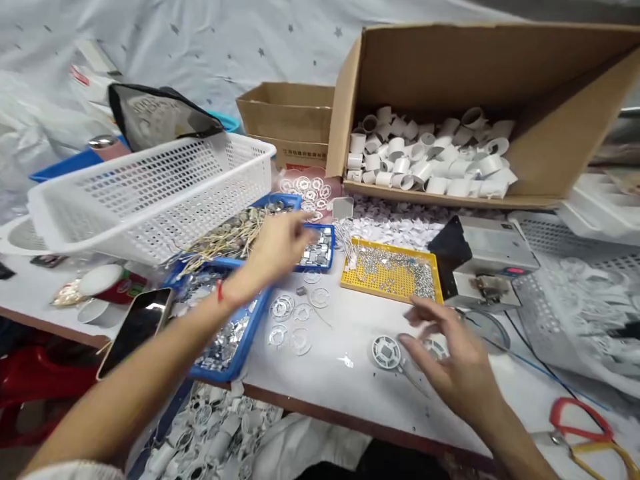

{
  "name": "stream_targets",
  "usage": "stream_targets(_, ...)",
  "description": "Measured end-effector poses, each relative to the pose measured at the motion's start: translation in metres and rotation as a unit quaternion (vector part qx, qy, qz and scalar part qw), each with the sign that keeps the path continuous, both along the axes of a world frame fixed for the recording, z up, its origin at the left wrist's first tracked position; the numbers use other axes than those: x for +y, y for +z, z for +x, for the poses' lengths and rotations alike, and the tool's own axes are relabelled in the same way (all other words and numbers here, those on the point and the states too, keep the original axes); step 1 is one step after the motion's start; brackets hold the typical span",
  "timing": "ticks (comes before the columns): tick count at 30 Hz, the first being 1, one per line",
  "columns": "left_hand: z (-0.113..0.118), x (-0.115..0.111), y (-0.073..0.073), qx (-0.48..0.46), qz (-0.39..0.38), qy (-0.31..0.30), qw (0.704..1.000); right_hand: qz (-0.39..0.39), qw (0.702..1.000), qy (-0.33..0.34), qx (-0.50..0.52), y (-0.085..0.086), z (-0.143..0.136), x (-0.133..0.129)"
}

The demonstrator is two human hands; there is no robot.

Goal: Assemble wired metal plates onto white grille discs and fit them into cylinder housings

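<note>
My left hand (281,245) reaches across a blue tray (333,248) of small metal pieces, its fingers smeared by motion. Beyond its fingertips lies a pile of white plastic rings (313,190). My right hand (457,350) hovers over the right part of the table, thumb and fingers apart, with nothing seen gripped. Just left of its thumb is a round white slotted disc (387,352) with a thin wire. A second round part (436,348) shows partly behind the thumb. Several loose clear rings (300,341) are spread between the hands.
A yellow tray (350,283) holds small metal bits. Behind stand a cardboard box (500,73) of white tubes and a white basket (200,190). A small machine (493,257) is at right, red-handled scissors (580,417) at the near right, a phone (135,333) at left.
</note>
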State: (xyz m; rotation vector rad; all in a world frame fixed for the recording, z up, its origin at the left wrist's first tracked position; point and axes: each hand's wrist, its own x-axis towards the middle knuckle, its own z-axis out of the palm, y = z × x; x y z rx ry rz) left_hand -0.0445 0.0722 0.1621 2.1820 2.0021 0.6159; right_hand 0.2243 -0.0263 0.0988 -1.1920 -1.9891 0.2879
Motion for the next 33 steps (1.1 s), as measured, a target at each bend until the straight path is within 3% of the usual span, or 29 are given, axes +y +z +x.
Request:
stream_targets(1, 0.018, -0.025, -0.009, -0.054, -0.038, -0.042, 0.997, -0.002, 1.000, 0.020, -0.006, -0.001, -0.007, -0.001)
stream_targets(2, 0.034, -0.047, -0.019, -0.208, -0.116, -0.084, 0.968, -0.008, 0.999, 0.041, -0.012, -0.003, -0.014, -0.002)
stream_targets(3, 0.049, -0.066, -0.030, -0.342, -0.186, -0.105, 0.915, -0.014, 0.998, 0.054, -0.015, -0.004, -0.018, -0.003)
stream_targets(5, 0.072, -0.089, -0.048, -0.497, -0.256, -0.094, 0.824, -0.019, 0.997, 0.067, -0.013, -0.006, -0.021, -0.007)
stream_targets(7, 0.086, -0.096, -0.059, -0.557, -0.286, -0.071, 0.776, -0.016, 0.997, 0.069, -0.005, -0.006, -0.017, -0.011)
stream_targets(9, 0.093, -0.097, -0.065, -0.571, -0.309, -0.069, 0.758, -0.024, 0.997, 0.068, -0.005, -0.009, -0.008, -0.014)
stream_targets(11, 0.095, -0.099, -0.073, -0.565, -0.298, -0.078, 0.766, -0.035, 0.998, 0.056, -0.014, -0.016, 0.001, -0.016)
stream_targets(15, 0.094, -0.118, -0.112, -0.435, -0.139, -0.125, 0.881, -0.038, 0.997, -0.007, -0.070, -0.044, 0.014, -0.019)
stream_targets(18, 0.098, -0.127, -0.147, -0.346, -0.072, -0.164, 0.921, -0.059, 0.992, -0.040, -0.107, -0.061, 0.014, -0.020)
stream_targets(22, 0.106, -0.122, -0.168, -0.338, -0.075, -0.157, 0.925, -0.090, 0.989, -0.040, -0.110, -0.066, 0.007, -0.015)
stream_targets(33, 0.109, -0.114, -0.167, -0.377, -0.068, -0.140, 0.913, -0.259, 0.962, -0.047, -0.077, -0.054, -0.002, -0.001)
